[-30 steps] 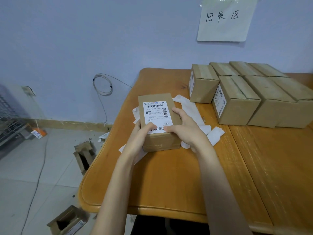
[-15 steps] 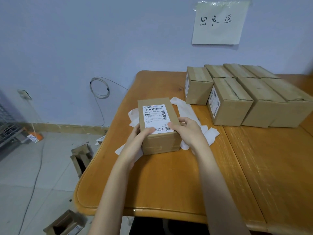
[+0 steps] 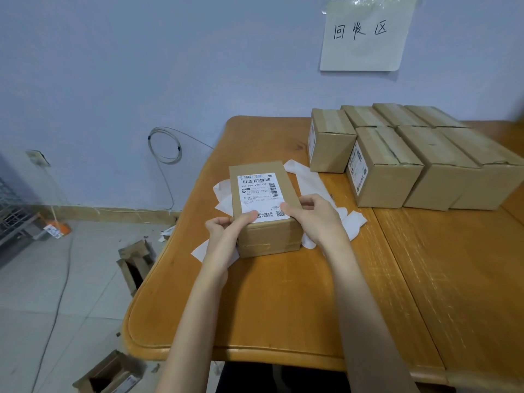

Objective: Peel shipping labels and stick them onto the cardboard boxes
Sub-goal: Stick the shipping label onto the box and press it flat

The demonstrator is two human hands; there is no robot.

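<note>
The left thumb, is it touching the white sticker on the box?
Touching. The head view shows the left hand gripping the box, its thumb lying over the near left corner of the shipping label with no gap.

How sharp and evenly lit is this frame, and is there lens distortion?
Head view: soft, even light, no glare; the label barcode is sharp but its small print unreadable; wide-angle bending curves the table edge; a dark blur sits at the right edge.
</note>
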